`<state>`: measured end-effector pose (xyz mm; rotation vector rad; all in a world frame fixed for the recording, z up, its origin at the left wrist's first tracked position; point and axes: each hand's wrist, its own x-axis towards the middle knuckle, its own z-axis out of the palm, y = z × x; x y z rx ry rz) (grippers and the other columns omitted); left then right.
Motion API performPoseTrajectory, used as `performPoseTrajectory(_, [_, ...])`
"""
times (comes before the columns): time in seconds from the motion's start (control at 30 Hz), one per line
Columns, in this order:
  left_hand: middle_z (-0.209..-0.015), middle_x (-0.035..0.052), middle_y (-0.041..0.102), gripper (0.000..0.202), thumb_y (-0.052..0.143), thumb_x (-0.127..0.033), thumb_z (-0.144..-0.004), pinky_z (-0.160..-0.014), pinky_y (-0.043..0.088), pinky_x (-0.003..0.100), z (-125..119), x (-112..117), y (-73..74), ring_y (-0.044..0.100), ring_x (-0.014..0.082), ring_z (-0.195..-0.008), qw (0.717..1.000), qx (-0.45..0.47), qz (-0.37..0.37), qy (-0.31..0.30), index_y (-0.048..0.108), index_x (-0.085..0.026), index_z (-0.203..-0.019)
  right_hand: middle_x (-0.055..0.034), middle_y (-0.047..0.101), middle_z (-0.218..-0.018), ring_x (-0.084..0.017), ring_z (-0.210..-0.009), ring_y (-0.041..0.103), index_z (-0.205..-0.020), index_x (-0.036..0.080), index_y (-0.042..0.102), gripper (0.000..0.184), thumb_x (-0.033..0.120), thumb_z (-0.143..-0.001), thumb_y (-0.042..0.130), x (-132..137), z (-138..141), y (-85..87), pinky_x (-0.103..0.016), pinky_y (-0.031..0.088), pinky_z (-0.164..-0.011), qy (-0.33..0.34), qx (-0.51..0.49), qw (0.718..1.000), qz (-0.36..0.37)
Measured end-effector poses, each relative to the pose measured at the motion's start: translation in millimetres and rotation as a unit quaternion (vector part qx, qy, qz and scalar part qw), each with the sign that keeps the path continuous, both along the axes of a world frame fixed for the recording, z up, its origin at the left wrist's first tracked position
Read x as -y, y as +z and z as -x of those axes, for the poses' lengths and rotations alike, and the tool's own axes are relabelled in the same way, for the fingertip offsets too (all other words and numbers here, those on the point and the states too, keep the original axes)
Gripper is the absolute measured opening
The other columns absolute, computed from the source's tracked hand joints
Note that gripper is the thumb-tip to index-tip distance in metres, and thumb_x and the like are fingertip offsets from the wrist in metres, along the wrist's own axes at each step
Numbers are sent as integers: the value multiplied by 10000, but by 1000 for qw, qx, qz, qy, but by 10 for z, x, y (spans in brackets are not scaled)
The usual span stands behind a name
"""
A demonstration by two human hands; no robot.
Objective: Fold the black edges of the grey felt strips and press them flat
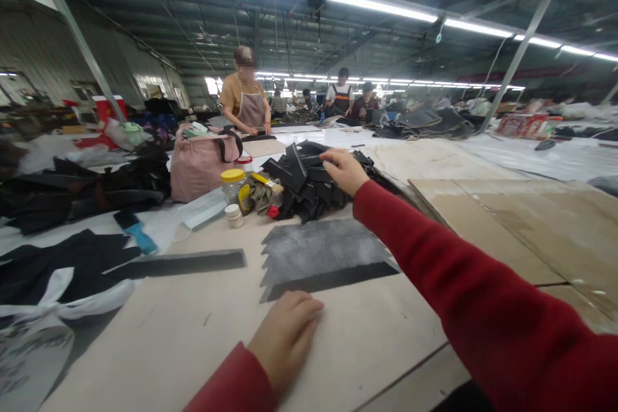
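My right hand (344,170) reaches far forward and rests on a heap of black fabric pieces (309,187), fingers curled on the top piece. My left hand (284,335) lies near the front edge of the table, fingers loosely bent down against the brown tabletop (193,328), just below a flat grey fabric sheet (321,254) with a darker strip along its lower edge. It holds nothing that I can see. A long black strip (193,262) lies to the left of the sheet. Both sleeves are red.
A yellow-lidded jar (233,185), a small white pot (234,215), a yellow-handled tool (266,181) and a pink bag (200,164) stand behind the sheet. Dark cloth and white plastic (58,283) crowd the left. Cardboard sheets (506,219) lie right. A person in an apron (247,103) works farther back.
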<state>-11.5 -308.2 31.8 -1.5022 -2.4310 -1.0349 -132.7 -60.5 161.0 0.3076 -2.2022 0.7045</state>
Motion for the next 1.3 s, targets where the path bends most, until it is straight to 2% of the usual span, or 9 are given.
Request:
performPoseTrajectory(0.13, [-921, 65, 557, 228, 381, -142, -813, -738, 455, 326, 63, -152, 24, 500, 170, -831, 996, -59, 63, 7, 548, -183, -963, -71, 525, -990, -147, -976, 478, -924, 167, 599, 212, 183, -783, 442, 70, -536, -781, -290, 375, -877, 44, 30, 997, 47])
performPoseTrajectory(0.27, [-914, 69, 560, 216, 412, -119, -796, -772, 448, 350, 173, -576, 140, 502, 186, -858, 978, -148, 145, -6, 543, -154, -965, -72, 547, -923, -142, -901, 504, -900, 155, 595, 212, 168, -793, 412, 62, -845, -1125, -289, 406, -823, 15, 42, 993, 111])
performPoseTrajectory(0.4, [-857, 91, 574, 246, 387, -52, -769, -652, 485, 337, 165, -1014, 261, 541, 208, -791, 950, -179, 254, 15, 551, -128, -935, -56, 562, -901, -140, -878, 511, -893, 178, 593, 213, 134, -776, 420, 75, -930, -1138, -289, 411, -809, 29, 34, 994, 104])
performPoseTrajectory(0.5, [-838, 108, 574, 293, 341, 1, -746, -570, 489, 333, 95, -1156, 281, 555, 226, -747, 936, -183, 296, 46, 555, -110, -911, -56, 567, -896, -145, -864, 513, -891, 182, 595, 225, 112, -767, 421, 109, -947, -1134, -293, 421, -782, 37, 46, 993, 99])
performPoseTrajectory(0.63, [-896, 119, 565, 322, 337, 11, -731, -592, 490, 344, 91, -1114, 272, 547, 236, -795, 940, -171, 285, 69, 542, -117, -944, -51, 568, -897, -142, -862, 513, -918, 188, 591, 245, 101, -765, 420, 152, -974, -1122, -281, 426, -768, 57, 57, 992, 100])
performPoseTrajectory(0.77, [-922, 94, 564, 298, 430, -70, -722, -682, 483, 351, 152, -1015, 296, 538, 229, -851, 955, -136, 263, 23, 509, -152, -998, -50, 570, -893, -135, -854, 517, -929, 177, 589, 249, 100, -772, 412, 162, -1009, -1070, -269, 427, -765, 68, 52, 991, 104])
performPoseTrajectory(1.03, [-886, 132, 567, 346, 313, 2, -748, -535, 478, 339, -22, -1154, 287, 550, 252, -766, 929, -173, 320, 64, 526, -112, -995, -50, 575, -895, -132, -853, 526, -923, 183, 585, 254, 89, -773, 404, 180, -1051, -1034, -263, 434, -753, 77, 55, 990, 109])
performPoseTrajectory(1.13, [-882, 119, 574, 304, 340, -27, -757, -583, 475, 358, 72, -1135, 227, 544, 251, -778, 943, -164, 283, 68, 539, -113, -971, -53, 577, -882, -128, -843, 527, -930, 176, 581, 252, 92, -779, 399, 188, -1064, -1024, -256, 431, -749, 87, 34, 990, 103])
performPoseTrajectory(1.3, [-865, 65, 604, 227, 358, -163, -821, -714, 438, 304, 380, -1033, 84, 552, 191, -818, 987, -36, 117, 105, 562, -163, -921, -41, 579, -851, -123, -794, 522, -954, 183, 552, 210, 156, -806, 406, 196, -1123, -953, -242, 427, -683, 87, -33, 990, 103])
